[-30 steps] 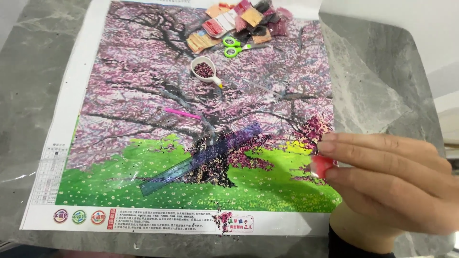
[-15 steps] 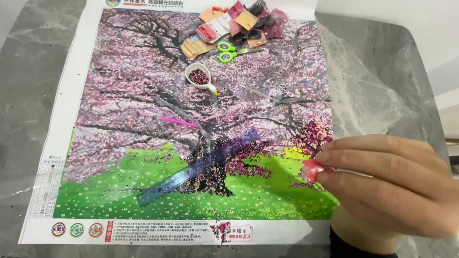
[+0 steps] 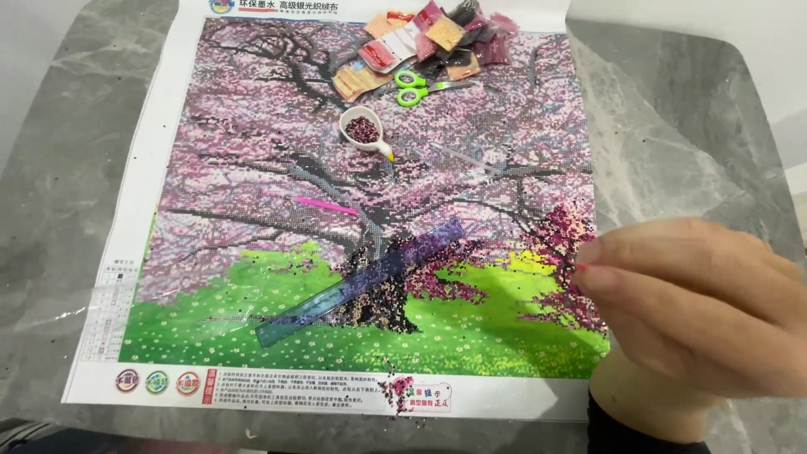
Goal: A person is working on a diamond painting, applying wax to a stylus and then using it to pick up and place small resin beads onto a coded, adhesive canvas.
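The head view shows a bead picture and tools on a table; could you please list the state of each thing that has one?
Canvas: flat on the table, beads filled only around the trunk and the right-hand bush.
Scoop tray: upright, holding dark red beads.
Scissors: shut, lying flat.
Bead packets: heaped at the top edge.
Ruler: lying slantwise across the trunk.
Pink pen: lying loose.
Right hand: fingers pinched together over the bush; what they hold is hidden.

Canvas (image 3: 252,168): pink blossom tree, dark trunk, bright green grass dotted with pale flowers, white border. Desk (image 3: 672,134): grey marble veining. Scissors (image 3: 412,88): lime green. Scoop (image 3: 363,131): white, maroon beads inside. Ruler (image 3: 361,282): translucent blue.
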